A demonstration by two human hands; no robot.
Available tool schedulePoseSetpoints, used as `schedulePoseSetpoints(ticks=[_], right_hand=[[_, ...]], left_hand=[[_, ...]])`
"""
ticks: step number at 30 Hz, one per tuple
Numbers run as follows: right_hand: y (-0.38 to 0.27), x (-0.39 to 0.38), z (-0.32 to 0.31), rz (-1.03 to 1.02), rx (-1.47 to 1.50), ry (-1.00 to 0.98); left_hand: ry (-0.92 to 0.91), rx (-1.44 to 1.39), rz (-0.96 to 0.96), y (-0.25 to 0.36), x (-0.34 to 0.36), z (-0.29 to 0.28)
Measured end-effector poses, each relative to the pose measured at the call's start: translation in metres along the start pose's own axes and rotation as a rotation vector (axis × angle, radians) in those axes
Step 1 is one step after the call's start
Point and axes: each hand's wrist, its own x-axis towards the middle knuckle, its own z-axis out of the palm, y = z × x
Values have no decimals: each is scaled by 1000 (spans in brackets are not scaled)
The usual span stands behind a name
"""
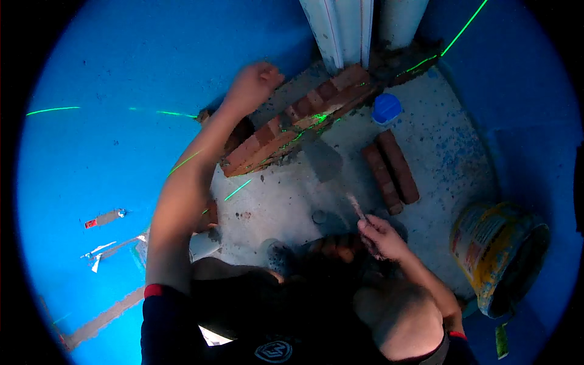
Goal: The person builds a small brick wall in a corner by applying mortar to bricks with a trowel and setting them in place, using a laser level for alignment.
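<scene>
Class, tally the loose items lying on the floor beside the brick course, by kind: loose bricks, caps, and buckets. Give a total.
Loose bricks: 2
Blue cap: 1
Yellow bucket lying on its side: 1
Total: 4

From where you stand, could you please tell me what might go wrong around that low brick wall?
1. The left hand reaches over the fresh-looking brick row; leaning on it might push bricks off the green laser line.
2. The trowel in the right hand hangs above the floor and could drop mortar there.
3. The bucket looks tipped and might spill or roll.
</scene>
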Motion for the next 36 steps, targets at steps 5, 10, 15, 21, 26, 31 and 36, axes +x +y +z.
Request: schedulePoseSetpoints(ticks=[5, 10, 15, 21, 26, 31, 36], right_hand=[[0, 13, -19, 149, 68, 225], [1, 42, -26, 49, 111, 292], [-29, 42, -24, 91, 207, 146], [-51, 34, -39, 184, 531, 6], [-78, 28, -45, 169, 551, -36], [-90, 18, -48, 129, 506, 28], [-91, 2, -57, 162, 447, 65]], left_hand=[[-60, 29, -19, 12, -61, 3], [-521, 144, 236, 31, -130, 35], [-937, 123, 481, 42, -207, 84], [-1074, 207, 421, 38, -220, 88], [-987, 222, 419, 38, -206, 83], [-960, 199, 445, 39, -205, 87], [-998, 185, 417, 37, -211, 90]])
